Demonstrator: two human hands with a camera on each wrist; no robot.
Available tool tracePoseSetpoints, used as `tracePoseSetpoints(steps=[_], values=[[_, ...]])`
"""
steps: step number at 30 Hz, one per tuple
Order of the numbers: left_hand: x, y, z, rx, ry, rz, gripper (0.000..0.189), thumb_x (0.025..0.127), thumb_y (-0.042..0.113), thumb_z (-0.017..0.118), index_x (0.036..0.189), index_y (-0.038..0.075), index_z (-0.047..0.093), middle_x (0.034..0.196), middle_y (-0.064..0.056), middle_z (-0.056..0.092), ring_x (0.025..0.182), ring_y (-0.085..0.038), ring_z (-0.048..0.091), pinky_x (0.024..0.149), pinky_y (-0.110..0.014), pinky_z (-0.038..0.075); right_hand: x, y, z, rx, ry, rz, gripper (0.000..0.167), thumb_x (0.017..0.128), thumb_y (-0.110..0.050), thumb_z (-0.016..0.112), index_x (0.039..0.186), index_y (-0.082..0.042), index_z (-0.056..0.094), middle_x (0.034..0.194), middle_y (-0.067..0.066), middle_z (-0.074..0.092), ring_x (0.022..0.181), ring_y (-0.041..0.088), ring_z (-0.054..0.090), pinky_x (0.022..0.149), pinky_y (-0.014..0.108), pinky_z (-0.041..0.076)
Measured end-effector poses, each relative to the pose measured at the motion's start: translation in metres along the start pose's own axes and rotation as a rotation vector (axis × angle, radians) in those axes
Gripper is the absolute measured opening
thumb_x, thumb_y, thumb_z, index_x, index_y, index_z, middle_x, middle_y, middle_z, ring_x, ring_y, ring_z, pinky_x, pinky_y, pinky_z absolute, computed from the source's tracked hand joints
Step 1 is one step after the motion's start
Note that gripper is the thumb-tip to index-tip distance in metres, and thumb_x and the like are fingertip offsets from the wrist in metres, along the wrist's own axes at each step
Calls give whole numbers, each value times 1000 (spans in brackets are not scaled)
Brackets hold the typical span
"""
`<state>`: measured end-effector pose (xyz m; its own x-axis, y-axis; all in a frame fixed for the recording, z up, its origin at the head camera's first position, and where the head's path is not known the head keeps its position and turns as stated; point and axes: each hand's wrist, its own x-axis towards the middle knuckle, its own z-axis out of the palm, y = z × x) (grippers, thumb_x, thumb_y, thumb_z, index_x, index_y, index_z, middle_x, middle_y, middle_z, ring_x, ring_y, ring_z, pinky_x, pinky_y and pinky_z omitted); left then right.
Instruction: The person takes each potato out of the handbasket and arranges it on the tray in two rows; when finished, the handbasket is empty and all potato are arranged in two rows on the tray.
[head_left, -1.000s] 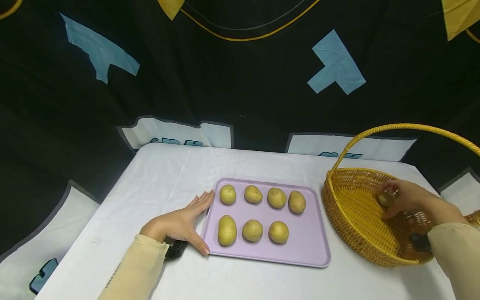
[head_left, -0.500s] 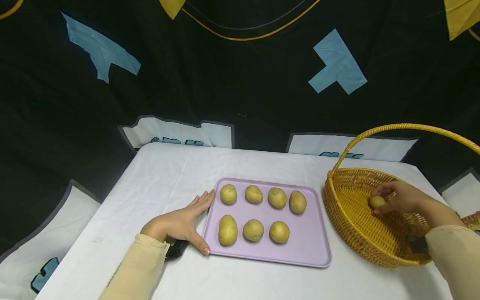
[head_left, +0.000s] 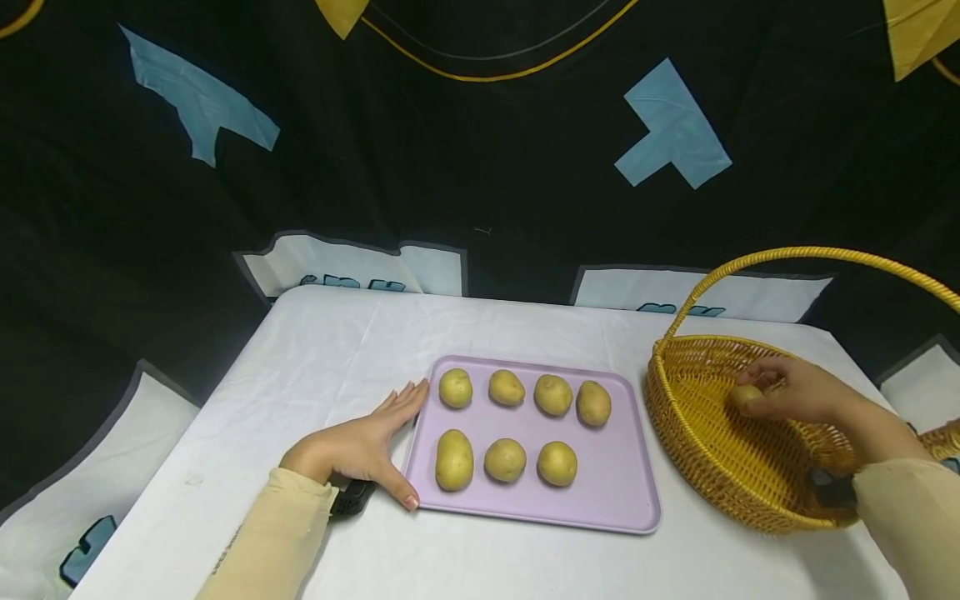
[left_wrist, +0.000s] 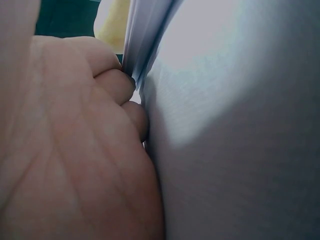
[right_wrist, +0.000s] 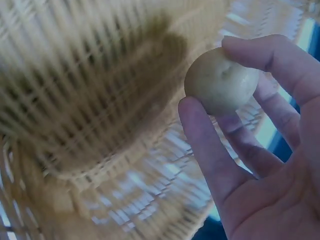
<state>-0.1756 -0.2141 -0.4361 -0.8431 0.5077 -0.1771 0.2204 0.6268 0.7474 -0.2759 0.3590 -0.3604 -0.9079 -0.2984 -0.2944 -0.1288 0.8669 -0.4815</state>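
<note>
Inside the yellow wicker basket (head_left: 693, 454), at the right of the head view, my right hand (head_left: 810, 393) grips a small round potato (right_wrist: 217, 82) between thumb and fingers. The right wrist view shows it held apart from the woven wall. My left hand (head_left: 360, 450) lies spread against the left edge of a lilac tray (head_left: 611, 492), its thumb at the near corner. In the left wrist view its fingers (left_wrist: 117, 85) touch the tray's rim. On the tray sit several potatoes in two rows; the back row includes an oval potato (head_left: 594, 403) at its right end.
A white cloth (head_left: 480, 558) covers the table. The basket's tall arched handle (head_left: 810, 252) rises above my right hand. Behind the table hangs a black curtain (head_left: 450, 167) with pale blue shapes. A dark device (head_left: 352, 498) sits under my left wrist.
My right hand has moved a little left inside the basket, carrying the potato. My left hand, the tray and the potatoes on it stay where they were.
</note>
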Motion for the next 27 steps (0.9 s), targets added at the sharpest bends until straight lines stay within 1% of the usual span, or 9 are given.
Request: tracePoseSetpoints(steps=[3,7,10,14,16,19,21,23,27], values=[[0,0,0,-1,-1,1,150,53,42,100,162,6,3,167,-17,-6,150,-42,-10,118,-60,0,-5,-9,0,-39,44,-36,46,87,-26,79,119,1,62,111,20,58,97,35,55,74,42,52],[1,1,0,-1,-2,6,150,53,42,100,162,6,2,167,-17,-6,150,-42,-11,118,-60,0,-17,-26,1,-72,121,-80,43,86,-25,80,118,-2,64,110,18,61,96,35,57,72,40,52],[0,1,0,-1,-2,2,150,53,42,99,162,6,3,167,-17,-6,149,-42,-10,118,-60,0,-29,-38,2,-59,163,-103,43,87,-24,80,120,-3,65,113,18,62,97,34,59,71,38,54],[-1,0,0,-3,-2,-4,150,53,42,99,162,7,2,166,-18,-6,149,-43,-10,118,-61,0,-41,-51,7,-24,208,-121,43,88,-23,80,123,-3,64,117,21,62,99,37,62,75,43,56],[-2,0,0,-3,-3,-8,150,53,42,100,162,7,2,167,-17,-6,149,-43,-10,117,-61,0,-46,-59,13,-8,238,-133,43,88,-22,80,124,-3,64,119,21,62,101,38,62,77,40,57],[-1,0,0,0,-6,-6,150,53,42,99,162,7,2,167,-17,-6,149,-43,-10,118,-61,0,-54,-73,25,50,274,-160,43,87,-20,81,123,-4,64,121,20,62,104,38,62,78,30,56],[0,0,0,2,-7,-3,150,53,42,99,162,7,2,167,-17,-6,149,-43,-10,117,-61,0,-57,-84,34,98,295,-183,42,85,-18,82,122,-5,65,122,18,62,105,37,62,75,23,54],[0,0,0,5,-7,-1,150,54,42,99,162,8,2,167,-17,-6,149,-43,-10,117,-62,1,-58,-95,45,142,304,-211,41,84,-15,83,120,-5,66,121,17,63,104,35,63,75,22,55],[0,0,0,11,-4,-4,150,53,43,99,162,8,2,167,-16,-7,149,-43,-10,117,-62,1,-53,-113,67,205,312,-273,39,80,-10,85,115,-8,68,115,11,66,101,30,65,75,27,57]])
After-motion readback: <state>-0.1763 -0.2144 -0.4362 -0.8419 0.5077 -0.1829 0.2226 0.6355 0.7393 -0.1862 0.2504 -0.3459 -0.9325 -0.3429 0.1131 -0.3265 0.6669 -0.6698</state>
